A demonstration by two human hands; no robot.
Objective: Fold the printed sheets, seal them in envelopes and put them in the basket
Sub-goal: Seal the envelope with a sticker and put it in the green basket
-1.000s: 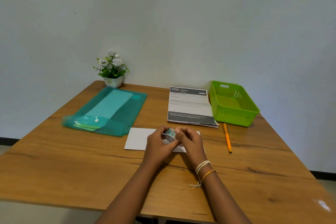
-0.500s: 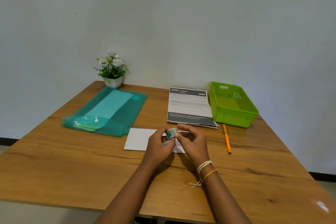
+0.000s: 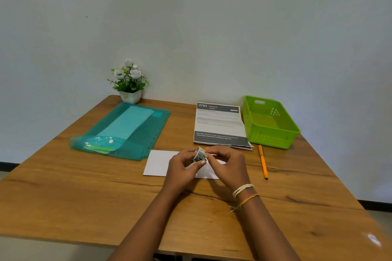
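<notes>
A white envelope (image 3: 158, 163) lies flat on the wooden table (image 3: 84, 186), partly hidden under my hands. Just above it my left hand (image 3: 182, 169) grips a small patterned roll of tape (image 3: 199, 154) between thumb and fingers. My right hand (image 3: 228, 165) has its fingertips pinched at the roll's right side. A stack of printed sheets (image 3: 219, 125) headed "2703" lies behind the envelope. The green plastic basket (image 3: 270, 123) stands at the back right with nothing visible in it.
A teal plastic folder (image 3: 127, 131) with pale paper inside lies at the left. A small potted plant (image 3: 129, 82) with white flowers stands by the wall. An orange pen (image 3: 263, 161) lies right of the envelope, in front of the basket.
Both hands have lifted the tape roll slightly and turned it over the envelope. My right fingertips have shifted along the roll's edge. Nothing else has moved.
</notes>
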